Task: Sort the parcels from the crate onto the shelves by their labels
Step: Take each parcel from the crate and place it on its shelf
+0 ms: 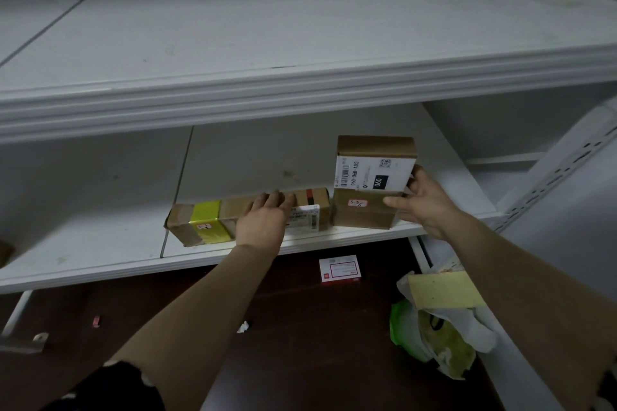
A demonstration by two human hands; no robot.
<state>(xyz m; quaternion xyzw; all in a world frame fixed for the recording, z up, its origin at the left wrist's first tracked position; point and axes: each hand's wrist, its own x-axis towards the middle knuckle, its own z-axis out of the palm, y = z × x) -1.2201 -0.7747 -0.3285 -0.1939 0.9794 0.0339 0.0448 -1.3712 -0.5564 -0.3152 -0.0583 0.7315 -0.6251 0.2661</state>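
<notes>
Left hand (263, 220) flat, open on long brown taped carton (247, 213), steadying | right hand (422, 200) gripping upright labelled cardboard box (374, 182), labels outward on white lower shelf (100, 264).

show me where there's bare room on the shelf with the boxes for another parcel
Bare shelf lies left of the long taped box, and behind both boxes. The front right is crowded: left hand on the long box, right hand at the labelled box.

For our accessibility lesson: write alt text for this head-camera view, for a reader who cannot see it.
Two bare hands set parcels on a white shelf: the left hand lies flat on a long taped box, while the right hand steadies an upright labelled box beside it. Litter lies on the dark floor below.
</notes>
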